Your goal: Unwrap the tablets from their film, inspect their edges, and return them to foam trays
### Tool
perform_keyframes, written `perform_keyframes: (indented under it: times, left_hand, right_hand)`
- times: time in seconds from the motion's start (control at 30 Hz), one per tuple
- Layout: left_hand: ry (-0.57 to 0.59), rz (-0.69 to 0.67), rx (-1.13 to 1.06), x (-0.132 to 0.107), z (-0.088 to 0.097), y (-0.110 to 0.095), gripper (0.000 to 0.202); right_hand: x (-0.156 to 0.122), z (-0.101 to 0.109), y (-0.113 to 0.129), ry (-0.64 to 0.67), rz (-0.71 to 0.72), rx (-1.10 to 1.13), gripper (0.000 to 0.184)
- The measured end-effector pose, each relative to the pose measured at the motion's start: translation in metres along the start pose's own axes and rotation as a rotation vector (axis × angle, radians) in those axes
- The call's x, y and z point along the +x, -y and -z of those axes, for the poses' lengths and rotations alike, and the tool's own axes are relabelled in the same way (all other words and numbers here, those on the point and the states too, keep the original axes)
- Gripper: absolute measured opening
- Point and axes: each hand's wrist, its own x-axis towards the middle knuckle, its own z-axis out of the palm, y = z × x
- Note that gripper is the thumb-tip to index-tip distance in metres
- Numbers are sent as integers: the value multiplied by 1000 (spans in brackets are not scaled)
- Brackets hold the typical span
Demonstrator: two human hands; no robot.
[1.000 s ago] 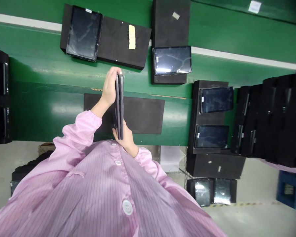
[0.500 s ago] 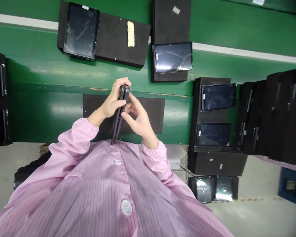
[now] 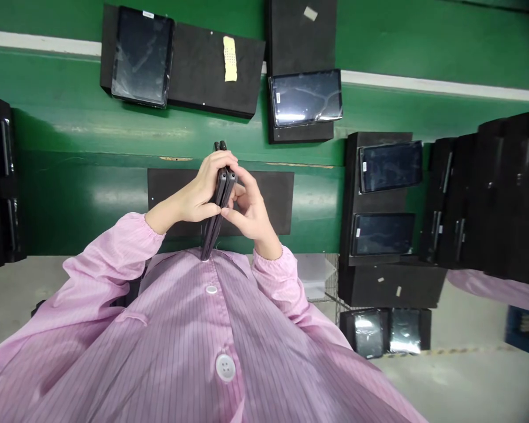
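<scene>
Two dark tablets (image 3: 214,222) stand on edge, pressed together, their lower ends close to my shirt front. My left hand (image 3: 203,189) is wrapped over them from the left, fingers across the top and thumb along the near side. From the right, my right hand (image 3: 252,212) grips the same pair, its thumb meeting the left thumb and its fingertips at the far side. Part of the right fingers is hidden behind the tablets. Beneath both hands lies a flat black mat (image 3: 271,202) on the green bench (image 3: 110,197).
Beyond the hands, a tablet (image 3: 143,57) and another tablet (image 3: 306,98) lie on black foam blocks (image 3: 216,69). On the right, two tablets (image 3: 391,167) rest on a foam holder, beside a row of black racks (image 3: 515,194). More racks (image 3: 0,182) stand at the left edge.
The tablets have turned slightly, and their far corners now show above my fingers. My left hand has shifted lower along them; my right thumb has come to the tablets' near edge.
</scene>
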Motion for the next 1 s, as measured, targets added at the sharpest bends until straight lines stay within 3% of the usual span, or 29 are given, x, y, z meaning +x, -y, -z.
perform_keyframes:
  times: [0.17,0.43,0.6,0.73,0.83,0.9,1.0]
  left_hand:
    - [25,-87,54,-3,-3,-4,75]
    - [1,-82,86,-5,-4,2,72]
    - [6,-149,103,-8,-6,0,59]
    - [-29,-106,42,-9,-3,0,58]
    - [-87,-58,-41,-8,-2,6,60]
    - [-151,-7,-120,-11,-5,9,65]
    - [-301,166,-295,-35,-12,4,72]
  right_hand:
    - [-1,-2,2,-12,-78,22,77]
    - [6,-11,3,-117,-40,24,60]
    - [8,-12,7,-129,35,195,47]
    - [6,-24,-25,-261,16,388,58]
    - [4,-49,-68,-425,-209,450,69]
    - [4,-68,-91,-396,-370,441,63]
    - [6,-84,-107,-390,-462,412,58]
